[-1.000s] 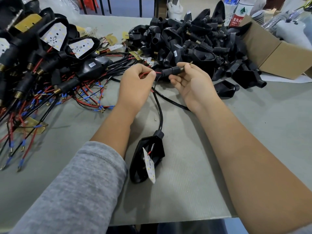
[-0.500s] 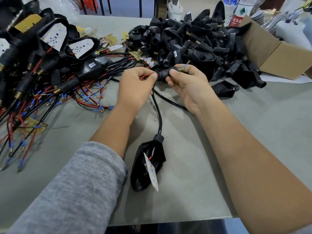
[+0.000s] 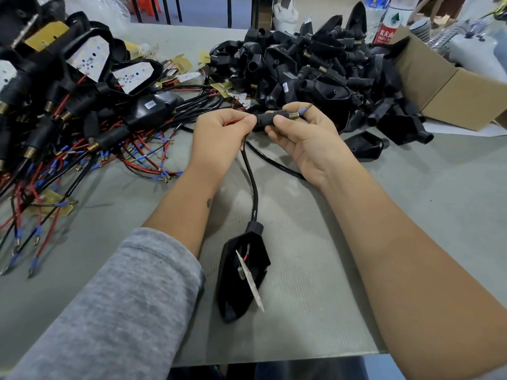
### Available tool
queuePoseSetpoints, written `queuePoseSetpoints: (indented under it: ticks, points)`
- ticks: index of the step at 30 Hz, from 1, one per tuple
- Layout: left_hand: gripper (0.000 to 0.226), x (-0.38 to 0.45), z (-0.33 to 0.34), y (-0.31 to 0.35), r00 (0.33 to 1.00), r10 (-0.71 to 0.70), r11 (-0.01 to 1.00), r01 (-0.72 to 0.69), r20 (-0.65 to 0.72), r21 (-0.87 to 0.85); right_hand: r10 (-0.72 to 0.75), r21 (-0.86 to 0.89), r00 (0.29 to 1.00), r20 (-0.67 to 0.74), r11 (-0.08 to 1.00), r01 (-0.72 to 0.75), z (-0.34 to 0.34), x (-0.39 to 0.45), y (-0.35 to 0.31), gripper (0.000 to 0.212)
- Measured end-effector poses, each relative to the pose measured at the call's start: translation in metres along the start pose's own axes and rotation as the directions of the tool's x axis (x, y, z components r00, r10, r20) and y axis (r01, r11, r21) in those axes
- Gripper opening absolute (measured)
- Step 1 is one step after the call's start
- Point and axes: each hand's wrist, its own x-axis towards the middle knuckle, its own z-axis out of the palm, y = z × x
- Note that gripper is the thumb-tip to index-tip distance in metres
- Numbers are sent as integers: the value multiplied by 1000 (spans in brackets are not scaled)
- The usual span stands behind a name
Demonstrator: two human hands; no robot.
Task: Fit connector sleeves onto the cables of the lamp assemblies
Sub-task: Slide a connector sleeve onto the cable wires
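Grey workbench, chair legs on blue floor beyond. Heap of wired lamps left, empty black housings and cardboard box right. Left hand pinches red wire; right hand grips connector sleeve, long axis horizontal, threaded brass end pointing right. Black cable runs down to lamp housing near table edge.

Red bottle label with Chinese characters "农夫山".
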Motion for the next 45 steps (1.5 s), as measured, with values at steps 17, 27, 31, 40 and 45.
queuePoseSetpoints:
  ticks: [17, 27, 31, 40, 45]
  points:
    - [10, 2, 3, 1, 993, -80, 997, 80, -90, -5, -10, 14, 999, -43, 1000, 11, 4, 0, 0, 13]
    - [12, 0, 6, 3, 996, -85, 995, 85, -14, -49, 7, 3, 1000, 6, 1000, -7, 8, -5, 0, 12]
    - [10, 0, 6, 3, 997, -76, 997, 76, 7, -34, 7, 14, 1000, 18, 1000, -8, 9, -5, 0, 12]
    - [18, 0, 4, 2, 994, -89, 996, 87, -58, -34, -21, 18, 1000, -13, 1000, 22, 8, -4, -1, 14]
    - [19, -5, 5, 5, 1000, -24, 999, 25, 6, -21, -8, 10, 1000, -4, 1000, 8, 7, -3, 0, 11]
